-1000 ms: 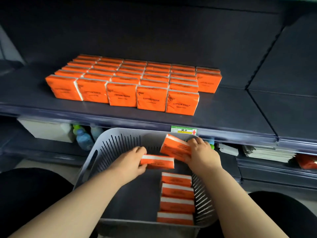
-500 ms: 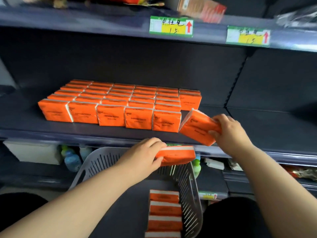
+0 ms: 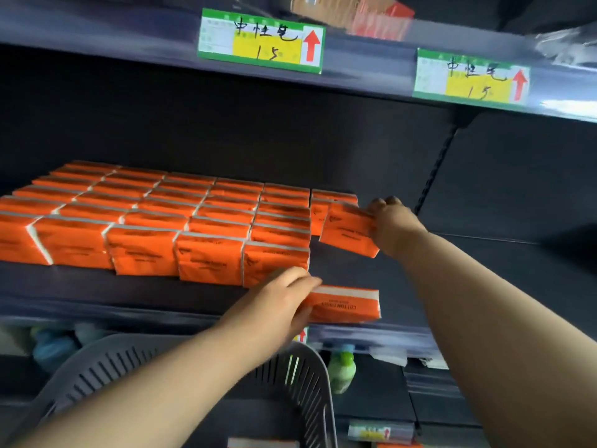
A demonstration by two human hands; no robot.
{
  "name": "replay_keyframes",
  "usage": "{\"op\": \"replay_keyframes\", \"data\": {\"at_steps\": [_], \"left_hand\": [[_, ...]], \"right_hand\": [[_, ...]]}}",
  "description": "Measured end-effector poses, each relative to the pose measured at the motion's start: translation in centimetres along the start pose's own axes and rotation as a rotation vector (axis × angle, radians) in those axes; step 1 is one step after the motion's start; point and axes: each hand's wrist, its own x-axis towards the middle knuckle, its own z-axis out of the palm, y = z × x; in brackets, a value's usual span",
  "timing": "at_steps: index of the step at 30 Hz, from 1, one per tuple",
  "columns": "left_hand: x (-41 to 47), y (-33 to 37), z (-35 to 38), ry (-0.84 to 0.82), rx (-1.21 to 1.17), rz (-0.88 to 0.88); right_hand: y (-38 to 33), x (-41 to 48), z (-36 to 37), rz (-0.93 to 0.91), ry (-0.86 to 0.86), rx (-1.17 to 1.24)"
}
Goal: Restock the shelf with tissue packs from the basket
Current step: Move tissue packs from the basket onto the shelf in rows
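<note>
shelf (image 3: 403,286), dark, one board, bare along its front edge and toward its right end. block of tissue packs (image 3: 155,221), orange with white seams, standing in rows from the back wall toward the front edge and filling the left and middle of the board; a short extra column sits at the block's right end. basket (image 3: 310,379), grey, slotted wall, below the shelf's front edge. right hand (image 3: 392,221), reached over the shelf's right half, fingers curled and clamped on the right end of the right-hand pack (image 3: 347,232); this pack juts left of the fingers, just beside the short extra column, broad printed face toward the camera, long axis left to right and tilted down at the right; contact with the board cannot be told. left hand (image 3: 274,305), at the shelf's front edge, fingers (image 3: 300,281) laid together over the top and thumb beneath, pinching the left end of the left-hand pack (image 3: 345,305); this pack sticks out right of the fingertips, over the front edge, long axis left to right and near level, white strip uppermost, print upside down. two price labels (image 3: 261,43) (image 3: 471,77), green and yellow with red arrows, on the front edge of the shelf above. green bottle (image 3: 342,370), on the lower shelf, beside the basket's right rim.
</note>
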Motion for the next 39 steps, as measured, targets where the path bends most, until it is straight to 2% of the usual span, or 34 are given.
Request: {"op": "replay_keyframes", "data": {"at_steps": [8, 17, 24, 32, 36, 39], "left_hand": [[1.2, -1.1, 0.9, -0.002, -0.013, 0.025], [1.3, -1.4, 1.2, -0.016, 0.001, 0.077], [1.3, -1.7, 0.4, -0.028, -0.002, 0.066], [6.3, -1.1, -1.1, 0.074, 0.045, 0.049], [10.4, -0.5, -1.4, 0.02, -0.02, -0.026], [13.4, -0.6, -0.9, -0.075, 0.038, -0.113]], "right_hand": [[-1.2, 5.9, 3.0, -0.049, -0.069, -0.055], [-1.2, 6.6, 5.5, -0.121, -0.041, -0.194], [-0.8, 6.7, 4.3, -0.207, -0.011, -0.214], [1.2, 6.4, 0.6, -0.213, 0.055, -0.143], [2.9, 6.4, -0.5, -0.183, 0.045, -0.14], [4.0, 6.2, -1.1, -0.168, 0.067, -0.152]]}}
